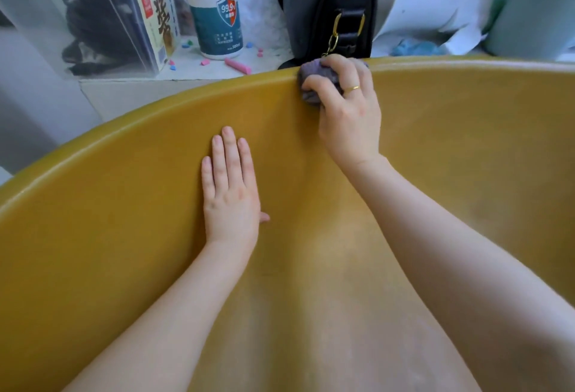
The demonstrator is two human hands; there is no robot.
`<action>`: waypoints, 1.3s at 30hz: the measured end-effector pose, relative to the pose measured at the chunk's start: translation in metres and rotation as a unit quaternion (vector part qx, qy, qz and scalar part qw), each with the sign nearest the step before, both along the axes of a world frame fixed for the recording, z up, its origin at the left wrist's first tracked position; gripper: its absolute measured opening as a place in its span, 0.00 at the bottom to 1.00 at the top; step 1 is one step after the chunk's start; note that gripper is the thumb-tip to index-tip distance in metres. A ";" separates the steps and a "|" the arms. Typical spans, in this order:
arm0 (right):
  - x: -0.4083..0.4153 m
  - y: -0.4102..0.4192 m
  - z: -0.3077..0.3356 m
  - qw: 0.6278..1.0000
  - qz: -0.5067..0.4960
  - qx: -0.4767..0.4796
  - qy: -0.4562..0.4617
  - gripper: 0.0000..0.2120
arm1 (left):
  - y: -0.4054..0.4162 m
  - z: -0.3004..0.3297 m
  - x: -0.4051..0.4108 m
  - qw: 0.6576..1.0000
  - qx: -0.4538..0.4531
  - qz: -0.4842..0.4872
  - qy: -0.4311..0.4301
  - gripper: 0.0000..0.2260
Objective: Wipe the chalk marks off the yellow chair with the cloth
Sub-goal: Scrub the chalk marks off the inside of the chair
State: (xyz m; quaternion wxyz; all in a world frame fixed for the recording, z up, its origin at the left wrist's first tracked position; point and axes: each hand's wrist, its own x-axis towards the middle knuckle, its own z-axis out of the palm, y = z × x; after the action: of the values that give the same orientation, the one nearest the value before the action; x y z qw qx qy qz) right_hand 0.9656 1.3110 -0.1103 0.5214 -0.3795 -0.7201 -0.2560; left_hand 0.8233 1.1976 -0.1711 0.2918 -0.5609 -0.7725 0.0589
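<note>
A mustard-yellow chair (124, 220) fills the frame beside a greyish-purple cloth (314, 80), a black bag (323, 2) with gold hardware, a white-and-teal bottle (214, 11) and pink chalk (238, 65).

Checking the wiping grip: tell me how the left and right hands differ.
The left hand lies flat with straight fingers; the right hand curls around the cloth. The left rests mid-chair; the right is at its top rim. Only the right wears a ring. Both touch the chair.
</note>
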 end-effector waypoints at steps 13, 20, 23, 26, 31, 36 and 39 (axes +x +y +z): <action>0.045 -0.104 -0.173 0.978 0.039 -0.180 -0.102 0.11 | 0.005 0.001 0.014 1.000 -0.008 0.000 -0.003 0.67; 0.037 -0.070 -0.140 0.987 0.047 -0.142 -0.052 0.11 | 0.009 -0.001 0.012 0.999 -0.021 -0.032 0.004 0.65; 0.007 -0.035 -0.087 0.994 0.039 -0.093 0.044 0.11 | 0.009 0.000 0.016 0.999 -0.018 -0.026 -0.001 0.66; -0.021 -0.024 -0.058 0.988 0.030 -0.084 0.130 0.12 | 0.009 0.000 0.018 0.999 -0.021 -0.036 -0.008 0.64; -0.002 -0.023 -0.053 0.991 0.059 -0.107 0.059 0.11 | 0.010 0.012 0.028 0.999 -0.028 -0.045 -0.005 0.64; 0.080 -0.006 -0.038 0.983 -0.068 -0.112 0.128 0.12 | 0.020 0.013 0.026 0.985 -0.102 -0.138 -0.026 0.60; 0.115 0.000 -0.030 0.955 -0.126 -0.123 0.239 0.14 | 0.020 0.012 0.026 0.980 -0.119 -0.145 -0.058 0.59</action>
State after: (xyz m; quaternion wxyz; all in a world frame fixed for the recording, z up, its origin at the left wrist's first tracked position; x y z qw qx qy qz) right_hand 1.0804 1.3114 -0.1406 0.5911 -0.5789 -0.5463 -0.1305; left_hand 0.8490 1.2175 -0.1589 0.1829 -0.7003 -0.6860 0.0747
